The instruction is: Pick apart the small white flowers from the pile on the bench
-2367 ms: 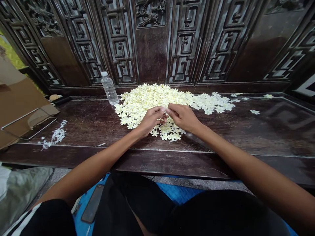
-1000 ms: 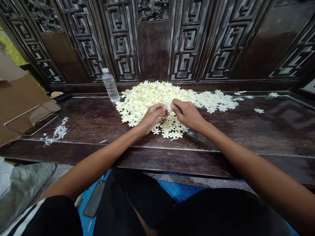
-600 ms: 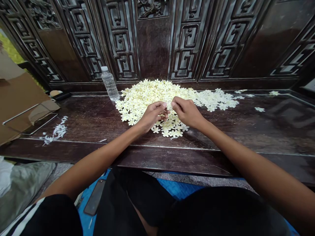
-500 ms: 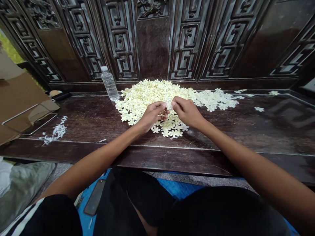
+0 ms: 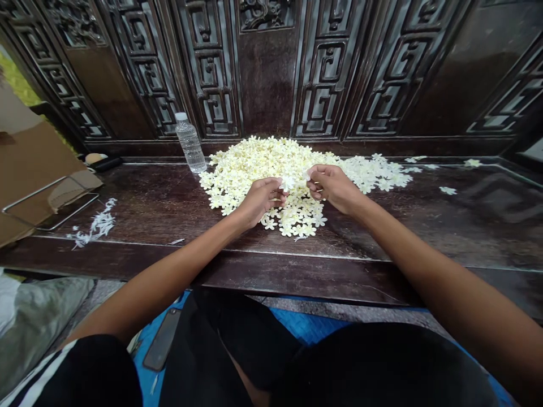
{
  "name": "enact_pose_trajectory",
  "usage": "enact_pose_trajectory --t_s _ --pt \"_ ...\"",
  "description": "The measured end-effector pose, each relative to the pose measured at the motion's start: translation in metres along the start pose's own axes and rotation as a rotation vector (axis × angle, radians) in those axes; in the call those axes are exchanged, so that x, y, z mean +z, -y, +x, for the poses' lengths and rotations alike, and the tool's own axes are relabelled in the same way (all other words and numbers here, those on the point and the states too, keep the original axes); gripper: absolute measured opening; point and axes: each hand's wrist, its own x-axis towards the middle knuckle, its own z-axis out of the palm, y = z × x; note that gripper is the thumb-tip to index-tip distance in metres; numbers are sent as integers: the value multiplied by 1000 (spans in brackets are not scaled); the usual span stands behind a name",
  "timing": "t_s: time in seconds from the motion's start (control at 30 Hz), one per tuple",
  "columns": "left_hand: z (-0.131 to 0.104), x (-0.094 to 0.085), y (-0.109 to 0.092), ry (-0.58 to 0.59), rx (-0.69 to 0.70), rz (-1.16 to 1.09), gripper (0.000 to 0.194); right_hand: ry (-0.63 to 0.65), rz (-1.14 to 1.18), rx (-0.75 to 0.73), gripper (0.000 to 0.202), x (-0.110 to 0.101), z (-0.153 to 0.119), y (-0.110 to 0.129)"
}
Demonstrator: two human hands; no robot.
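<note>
A broad heap of pale yellow-white flowers lies on the dark wooden bench, with flatter, whiter flowers spreading to its right. Over the front of the heap, my left hand pinches a white flower between thumb and forefinger. My right hand is a little to the right, thumb and forefinger pressed together; a small whitish bit shows at their tips, too small to make out. A gap separates the two hands.
A clear plastic bottle stands left of the heap. White thin pieces lie farther left, near a wire frame and a cardboard box. A carved wooden panel rises behind. A phone lies below on blue sheeting.
My right hand has moved right, away from my left hand, and turned so more of its fingers show. The flower at my left fingertips is now in clearer view.
</note>
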Motion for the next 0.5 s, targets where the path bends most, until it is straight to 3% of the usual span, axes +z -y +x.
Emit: enact_pose_trajectory --t_s 0.13,0.2,0.27,0.33,0.43,0.5 --pt "0 1 -1 -16 -9 -8 7 -373 266 47 17 -33 15 -6" --pt "0 1 0 -19 -12 -9 7 -468 284 27 19 -38 18 -5" --pt "0 2 0 -17 -13 -12 9 -460 211 -19 17 -29 14 -1" --pt "-1 3 -2 -19 -16 -10 11 -353 46 -90 12 -9 3 6" --pt "-3 6 -4 -35 -18 7 11 -135 -294 -199 43 28 -17 15" --pt "-3 7 -5 -45 -12 25 11 -138 -413 -286 55 46 -27 18"
